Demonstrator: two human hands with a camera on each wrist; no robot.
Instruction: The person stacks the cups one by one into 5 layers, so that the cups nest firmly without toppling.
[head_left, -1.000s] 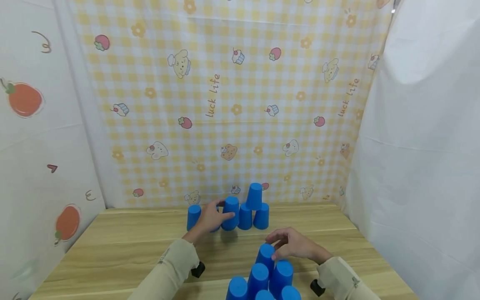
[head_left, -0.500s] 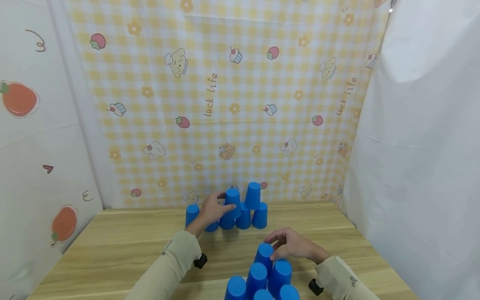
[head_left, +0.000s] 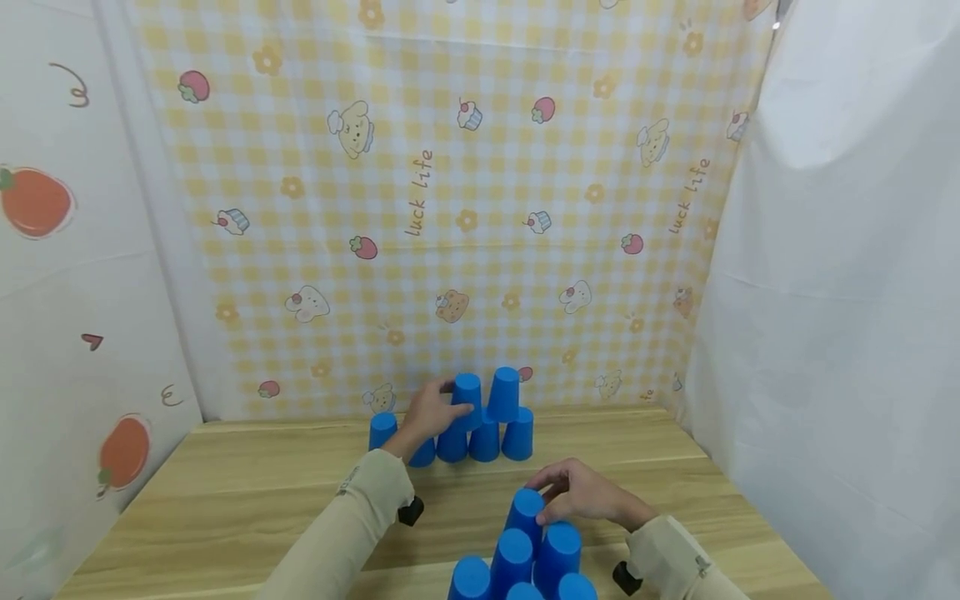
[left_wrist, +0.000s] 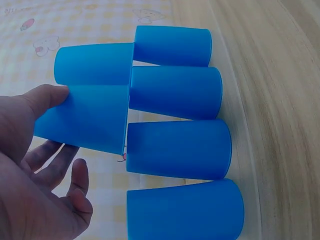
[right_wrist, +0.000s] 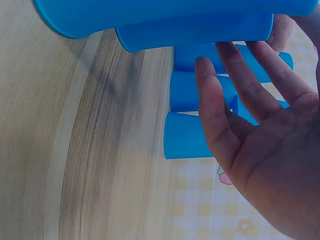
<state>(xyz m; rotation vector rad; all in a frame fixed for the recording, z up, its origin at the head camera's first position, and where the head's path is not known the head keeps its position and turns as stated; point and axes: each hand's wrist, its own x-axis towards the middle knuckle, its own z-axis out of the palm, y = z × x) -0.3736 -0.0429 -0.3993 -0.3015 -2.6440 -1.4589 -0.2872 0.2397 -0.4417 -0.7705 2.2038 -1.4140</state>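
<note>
Two groups of upturned blue cups stand on the wooden table (head_left: 225, 500). At the back, the far pyramid (head_left: 484, 442) has a bottom row of several cups and a second-tier cup (head_left: 504, 393). My left hand (head_left: 431, 412) (left_wrist: 70, 130) holds another blue cup (head_left: 467, 390) (left_wrist: 82, 122) on that second tier, thumb on one side and fingers on the other. The near pyramid (head_left: 513, 554) stands at the front edge. My right hand (head_left: 551, 492) (right_wrist: 242, 47) holds its top cup (head_left: 525, 508) (right_wrist: 200, 32), with the thumb behind the cup and the fingers loosely extended.
A yellow checked cloth (head_left: 465, 208) hangs behind the table. White sheets close the left side (head_left: 75, 292) and the right side (head_left: 840, 333). Bare wood lies between the two pyramids and to the left. Black wrist mounts (head_left: 410, 510) sit under both sleeves.
My left hand has lifted its blue cup from table height in front of the far row up onto the second tier, beside the other upper cup. The right hand has stayed put.
</note>
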